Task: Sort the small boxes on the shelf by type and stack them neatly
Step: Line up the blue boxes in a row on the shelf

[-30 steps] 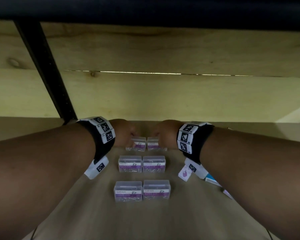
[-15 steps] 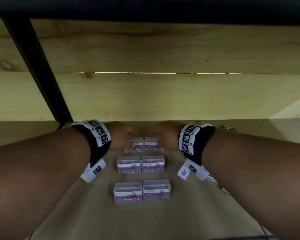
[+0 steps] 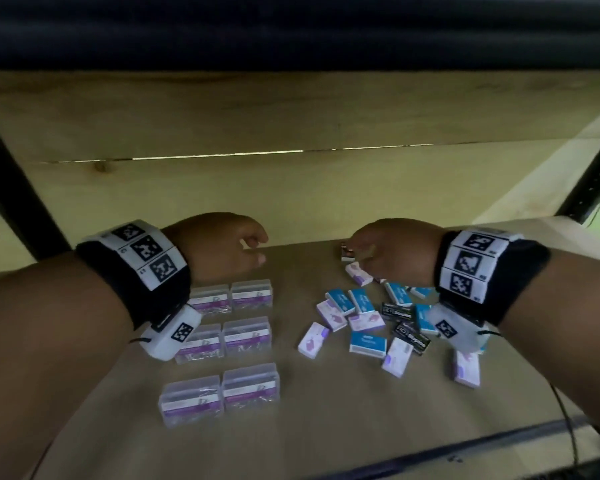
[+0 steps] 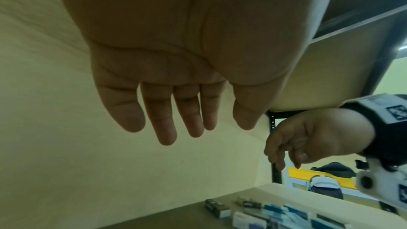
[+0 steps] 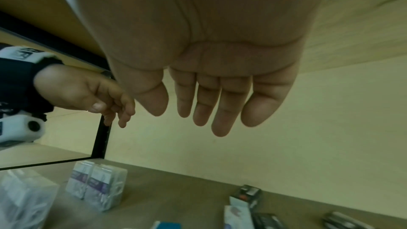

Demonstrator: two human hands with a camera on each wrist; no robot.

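Hovering empty with relaxed fingers, the left hand and right hand face the next step: sorting the jumbled small cardboard boxes at three o'clock of the paired clear plastic paper-clip boxes.

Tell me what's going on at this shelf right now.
A person is sorting small boxes on a wooden shelf. Six clear paper clip boxes already sit in a tidy grid of two columns on the left. On the right, a loose pile of blue, purple-and-white and black boxes remains unsorted. Both hands are empty: the left hand hovers above the grid, the right hand above the pile.
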